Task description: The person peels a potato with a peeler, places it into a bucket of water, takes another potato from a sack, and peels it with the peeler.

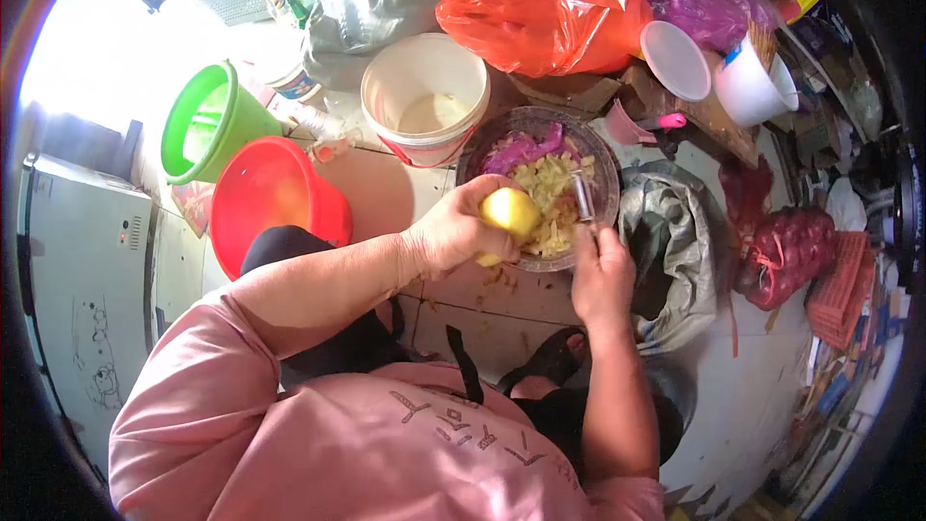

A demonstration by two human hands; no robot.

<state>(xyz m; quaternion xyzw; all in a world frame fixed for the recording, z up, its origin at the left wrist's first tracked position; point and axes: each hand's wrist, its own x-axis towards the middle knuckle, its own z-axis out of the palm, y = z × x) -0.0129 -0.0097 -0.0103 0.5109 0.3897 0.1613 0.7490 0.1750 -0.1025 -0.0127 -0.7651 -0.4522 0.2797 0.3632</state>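
Observation:
My left hand (451, 230) is wrapped round a smooth yellow potato (510, 213), which looks peeled. To its right, my right hand (602, 278) grips a peeler (583, 197) with a metal head, held apart from the potato. Both hands are over the near side of a round basin (608, 150). Inside the basin lies a heap of pale yellow peelings (550, 183), with a purple plastic bag (526, 147) at its far side. The peeler's handle is mostly hidden in my fingers.
A white bucket (424, 56), red tub (318, 203) and green bucket (230, 96) stand left of the basin. An open grey sack (680, 222) is at right, a red net bag (789, 251) beyond it. An orange plastic bag (550, 10) lies behind. Scraps litter the tiles.

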